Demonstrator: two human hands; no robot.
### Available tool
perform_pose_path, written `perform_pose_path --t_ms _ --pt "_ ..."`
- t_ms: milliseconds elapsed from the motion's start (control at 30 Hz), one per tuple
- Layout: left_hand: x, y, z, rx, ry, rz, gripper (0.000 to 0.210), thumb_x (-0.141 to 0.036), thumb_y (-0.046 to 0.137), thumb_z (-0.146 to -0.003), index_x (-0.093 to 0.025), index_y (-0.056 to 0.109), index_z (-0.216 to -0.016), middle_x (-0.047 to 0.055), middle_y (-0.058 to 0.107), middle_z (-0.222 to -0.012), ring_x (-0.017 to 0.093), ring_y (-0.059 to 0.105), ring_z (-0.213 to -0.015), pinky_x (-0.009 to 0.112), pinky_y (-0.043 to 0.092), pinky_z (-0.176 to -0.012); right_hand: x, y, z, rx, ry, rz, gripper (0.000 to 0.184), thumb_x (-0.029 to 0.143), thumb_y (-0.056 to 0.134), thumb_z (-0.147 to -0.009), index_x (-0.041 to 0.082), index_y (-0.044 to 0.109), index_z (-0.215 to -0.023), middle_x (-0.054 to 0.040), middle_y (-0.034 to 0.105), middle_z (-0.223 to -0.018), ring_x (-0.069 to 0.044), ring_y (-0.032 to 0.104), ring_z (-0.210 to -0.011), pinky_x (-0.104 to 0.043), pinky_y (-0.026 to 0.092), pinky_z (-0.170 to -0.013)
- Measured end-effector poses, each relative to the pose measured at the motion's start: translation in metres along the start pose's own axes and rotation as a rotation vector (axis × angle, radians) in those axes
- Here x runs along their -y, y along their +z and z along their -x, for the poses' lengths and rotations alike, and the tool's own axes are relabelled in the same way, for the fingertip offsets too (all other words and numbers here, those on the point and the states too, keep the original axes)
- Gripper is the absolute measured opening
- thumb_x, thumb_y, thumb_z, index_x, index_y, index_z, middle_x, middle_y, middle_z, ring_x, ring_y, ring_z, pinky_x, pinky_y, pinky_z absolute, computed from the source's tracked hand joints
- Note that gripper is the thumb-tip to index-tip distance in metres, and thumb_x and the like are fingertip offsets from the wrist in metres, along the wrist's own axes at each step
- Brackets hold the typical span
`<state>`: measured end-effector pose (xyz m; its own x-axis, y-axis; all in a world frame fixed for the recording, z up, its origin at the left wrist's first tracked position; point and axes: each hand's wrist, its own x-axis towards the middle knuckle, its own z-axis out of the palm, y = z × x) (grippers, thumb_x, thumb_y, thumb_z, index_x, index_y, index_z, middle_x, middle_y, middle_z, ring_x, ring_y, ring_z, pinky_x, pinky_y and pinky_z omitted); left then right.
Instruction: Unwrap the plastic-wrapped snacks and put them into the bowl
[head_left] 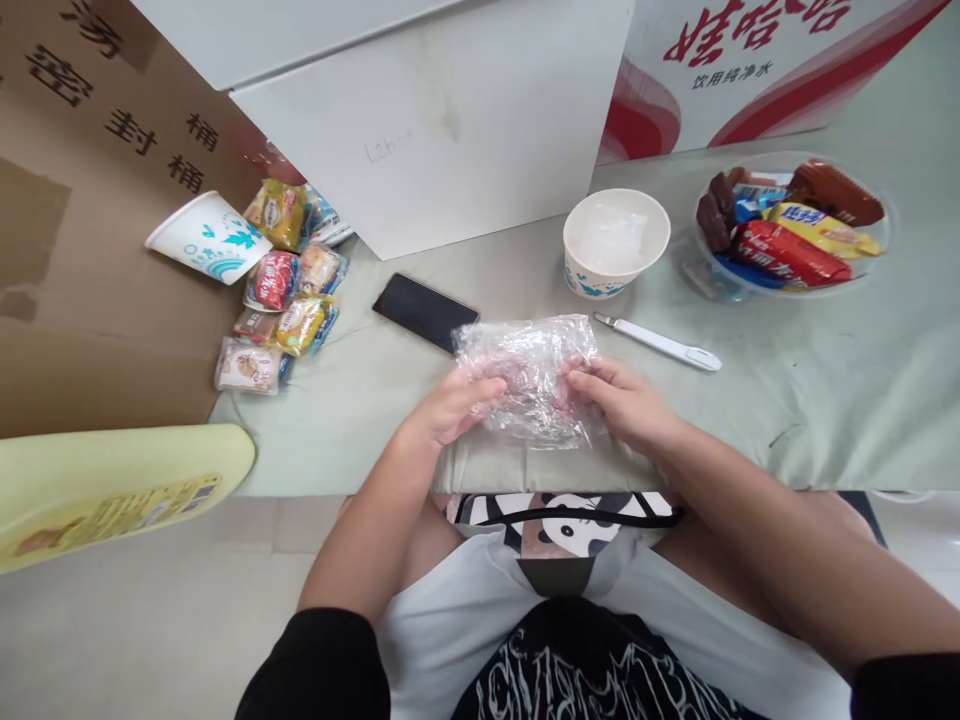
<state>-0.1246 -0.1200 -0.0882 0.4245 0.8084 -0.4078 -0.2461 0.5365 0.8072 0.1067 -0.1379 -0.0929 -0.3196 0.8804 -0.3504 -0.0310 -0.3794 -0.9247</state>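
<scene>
- Our left hand (456,403) and right hand (626,402) each have a pinching grip on crinkled clear plastic film (534,390).
- A black rectangular phone (421,308) (screen dark) lies beside it.

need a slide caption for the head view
Left hand and right hand hold crinkled clear plastic wrapping near a smartphone and white utility knife.

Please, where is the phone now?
In the head view, the phone lies left of centre on the table, just beyond the left hand and the clear plastic.
</scene>
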Motion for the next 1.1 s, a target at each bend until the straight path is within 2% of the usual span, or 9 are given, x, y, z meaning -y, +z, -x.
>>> perform_pose_path --t_ms 133,267,467,600,700,767,867,967,1100 --pt "0.003 0.001 0.001 0.054 -0.108 -0.212 0.039 -0.037 0.088 -0.072 -0.018 0.073 -0.102 0.002 0.073 -0.067 0.015 0.065 -0.052 0.025 0.051 -0.049 0.0 -0.004 0.0 0.0 -0.069 0.065 0.033 0.053 0.071 -0.084 0.023 0.061 -0.092 0.0036 0.062 -0.062 -0.014 0.057 -0.054 -0.028 0.048 -0.053" --pt "0.003 0.004 0.002 -0.032 0.045 -0.175 0.038 -0.046 0.085 -0.075 -0.021 0.069 -0.098 -0.006 0.059 -0.05 0.01 0.048 -0.038 0.021 0.038 -0.038 -0.001 -0.004 -0.001 -0.062 -0.13 0.024 0.03 0.052 0.07 -0.084 0.025 0.059 -0.09 0.0059 0.058 -0.058 -0.013 0.056 -0.05 -0.028 0.047 -0.051" --pt "-0.004 0.0 0.0 -0.075 0.243 -0.081 0.037 -0.054 0.081 -0.069 -0.018 0.073 -0.071 0.003 0.066 -0.067 0.015 0.058 -0.056 0.029 0.046 -0.052 0.0 -0.009 -0.001 -0.026 -0.145 -0.112 0.029 0.052 0.059 -0.085 0.024 0.064 -0.08 -0.0026 0.066 -0.07 -0.019 0.062 -0.061 -0.035 0.053 -0.06" --pt "-0.003 -0.002 -0.003 -0.11 0.354 -0.409 0.039 -0.054 0.071 -0.08 -0.017 0.074 -0.067 0.006 0.067 -0.071 0.019 0.061 -0.07 0.032 0.048 -0.067 0.001 -0.011 0.001 -0.114 -0.174 0.216 0.026 0.048 0.062 -0.084 0.022 0.063 -0.077 -0.0023 0.064 -0.071 -0.016 0.055 -0.059 -0.031 0.045 -0.056" --pt "0.002 -0.005 -0.006 -0.225 0.408 -0.651 0.015 -0.033 0.075 -0.077 -0.019 0.074 -0.082 0.006 0.07 -0.089 0.019 0.063 -0.083 0.03 0.049 -0.072 0.0 -0.007 -0.002 -0.176 -0.145 0.27 0.037 0.034 0.074 -0.072 0.024 0.059 -0.103 0.0031 0.064 -0.073 -0.014 0.055 -0.059 -0.029 0.045 -0.056" --pt "0.004 -0.007 -0.006 -0.422 0.566 -0.749 0.018 -0.027 0.072 -0.075 -0.021 0.071 -0.092 0.007 0.068 -0.102 0.021 0.064 -0.096 0.031 0.052 -0.08 0.001 -0.006 -0.004 -0.223 -0.137 0.216 0.046 0.032 0.072 -0.071 0.024 0.055 -0.113 0.0035 0.065 -0.076 -0.015 0.058 -0.061 -0.029 0.047 -0.06" --pt "0.007 0.0 -0.001 -0.731 0.809 -0.876 0.012 -0.023 0.071 -0.077 -0.022 0.064 -0.086 0.005 0.062 -0.095 0.02 0.061 -0.095 0.033 0.052 -0.084 0.003 -0.008 -0.005 -0.319 -0.234 0.336 0.016 0.033 0.066 -0.077 0.023 0.058 -0.086 0.001 0.063 -0.074 -0.017 0.058 -0.067 -0.031 0.047 -0.065" --pt "0.014 0.019 0.008 -0.617 0.771 -0.941 0.009 -0.031 0.067 -0.087 -0.023 0.064 -0.09 0.005 0.064 -0.093 0.021 0.062 -0.093 0.035 0.052 -0.087 0.005 -0.007 0.0 -0.302 -0.446 0.467 0.014 0.029 0.061 -0.08 0.025 0.05 -0.072 -0.0032 0.066 -0.082 -0.02 0.06 -0.078 -0.034 0.048 -0.075" --pt "0.027 0.05 0.009 -0.34 0.559 -0.829 0.053 -0.051 0.068 -0.09 -0.023 0.058 -0.135 0.014 0.057 -0.146 0.029 0.054 -0.137 0.043 0.045 -0.113 0.006 0.002 0.009 -0.12 -0.531 0.44 0.015 0.026 0.056 -0.082 0.025 0.044 -0.073 -0.0055 0.069 -0.09 -0.02 0.058 -0.078 -0.034 0.046 -0.074"
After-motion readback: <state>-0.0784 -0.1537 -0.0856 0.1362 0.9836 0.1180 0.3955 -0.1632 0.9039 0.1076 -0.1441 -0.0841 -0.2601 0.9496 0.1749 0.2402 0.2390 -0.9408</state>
